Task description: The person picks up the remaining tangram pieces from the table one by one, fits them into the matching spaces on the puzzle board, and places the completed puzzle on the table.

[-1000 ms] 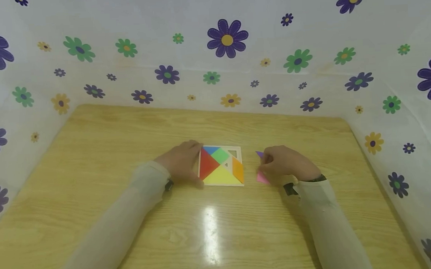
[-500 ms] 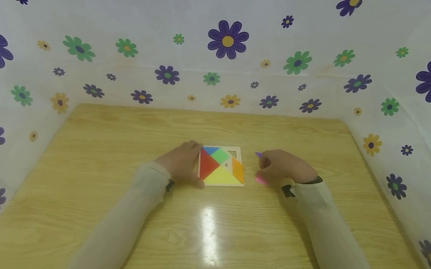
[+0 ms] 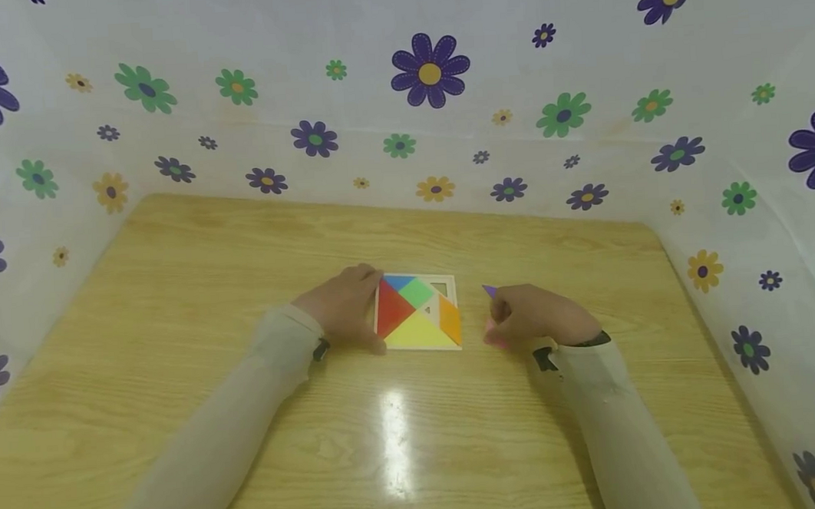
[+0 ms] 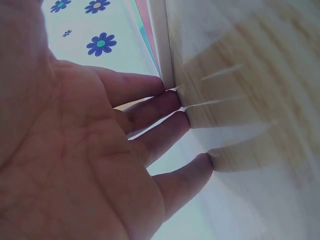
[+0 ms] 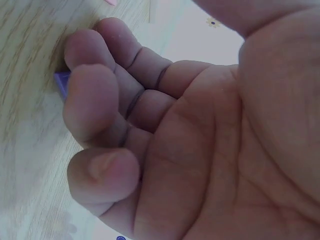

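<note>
A square tangram tray (image 3: pixel 419 350) lies on the table, holding red, blue, green, yellow and orange pieces; part of its upper right is bare. My left hand (image 3: pixel 341 308) rests along the tray's left edge, thumb by the near corner. In the left wrist view its fingers (image 4: pixel 160 137) reach out fairly straight, fingertips on the tabletop by the frame. Right of the tray, my right hand (image 3: pixel 538 314) pinches a pink tangram piece (image 3: pixel 490 325), mostly hidden by thumb and fingers. A purple tangram piece (image 3: pixel 489 289) pokes out past the same hand's knuckles, partly covered.
The wood-grain table (image 3: pixel 307 459) extends around both hands. White sheeting printed with flowers (image 3: pixel 429 73) rises like walls at the back and both sides. A bright light reflection (image 3: pixel 395 440) shows on the tabletop in front of the tray.
The pink piece has tipped up within my right fingers and shows less of its face. That hand has shifted very slightly left and nearer me. My left hand and the tray stay put.
</note>
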Tool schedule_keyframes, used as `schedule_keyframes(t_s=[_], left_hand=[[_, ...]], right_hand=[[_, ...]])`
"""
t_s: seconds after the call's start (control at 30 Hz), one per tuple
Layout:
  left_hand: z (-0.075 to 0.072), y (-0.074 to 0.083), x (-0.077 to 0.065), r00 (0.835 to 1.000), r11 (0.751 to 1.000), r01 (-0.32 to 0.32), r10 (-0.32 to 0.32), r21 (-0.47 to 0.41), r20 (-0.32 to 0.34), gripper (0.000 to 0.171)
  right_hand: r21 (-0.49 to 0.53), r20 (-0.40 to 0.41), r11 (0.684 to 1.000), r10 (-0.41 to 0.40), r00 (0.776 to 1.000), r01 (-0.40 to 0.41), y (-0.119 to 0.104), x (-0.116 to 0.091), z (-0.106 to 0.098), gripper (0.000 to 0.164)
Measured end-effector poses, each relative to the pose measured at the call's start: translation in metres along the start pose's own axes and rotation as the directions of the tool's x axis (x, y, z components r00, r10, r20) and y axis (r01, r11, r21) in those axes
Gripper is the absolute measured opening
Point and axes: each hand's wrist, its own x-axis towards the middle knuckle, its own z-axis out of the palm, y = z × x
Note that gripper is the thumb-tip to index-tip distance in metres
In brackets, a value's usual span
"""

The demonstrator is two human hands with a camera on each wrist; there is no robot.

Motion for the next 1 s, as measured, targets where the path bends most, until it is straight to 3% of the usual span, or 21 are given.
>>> schedule_keyframes(t_s=[0.2, 0.57, 0.8, 1.0], left_hand=[[-0.0005, -0.0001, -0.0009, 1.000, 1.000, -0.005, 0.005, -0.008, -0.002, 0.121], [-0.0014, 0.0008, -0.0044, 1.000, 1.000, 0.004, -0.004, -0.002, 0.000, 0.121], [-0.0011, -0.0010, -0.0034, 1.000, 1.000, -0.003, 0.003, -0.002, 0.001, 0.122], [0.0000, -0.0012, -0.0016, 1.000, 1.000, 0.002, -0.002, 0.002, -0.004, 0.122]], right_hand=[[-0.019, 0.015, 1.000, 0.020, 1.000, -0.019, -0.0033, 0.0001, 0.0010, 0.028], [0.004, 0.016, 1.000, -0.029, 0.999, 0.029, -0.0053, 0.0032, 0.0043, 0.030], [-0.012, 0.010, 1.000, 0.000, 1.000, 0.000, -0.0033, 0.0074, 0.0046, 0.033], [-0.048, -0.008, 0.999, 0.019, 1.000, -0.019, -0.0054, 0.0080, 0.0054, 0.024]])
